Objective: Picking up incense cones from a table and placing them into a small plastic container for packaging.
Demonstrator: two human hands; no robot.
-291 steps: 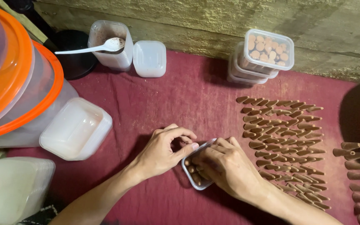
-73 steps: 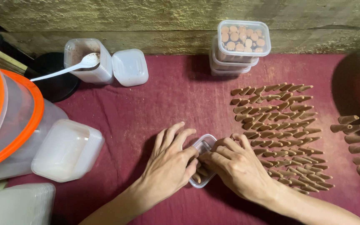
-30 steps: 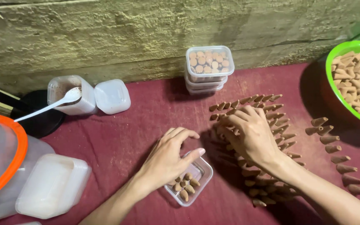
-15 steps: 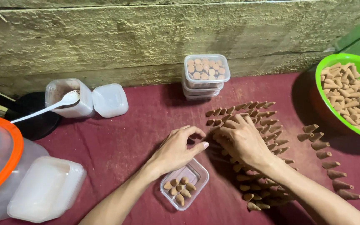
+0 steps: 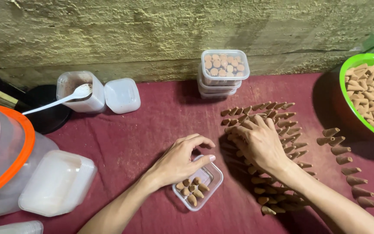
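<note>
My left hand rests on the rim of a small clear plastic box that lies on the red cloth and holds several brown cone-shaped pieces. My right hand lies palm down on the rows of brown cones laid out on the cloth, fingers curled over some of them. Whether it grips any cones is hidden under the fingers.
A stack of filled, lidded boxes stands by the stone wall. A green bowl of cones is at the right, with more loose cones. A tub with a white spoon, a lid and large orange-rimmed containers stand left.
My right hand left the small box and moved right onto the rows of cones. My left hand stayed on the box. The view shifted, bringing the green bowl in.
</note>
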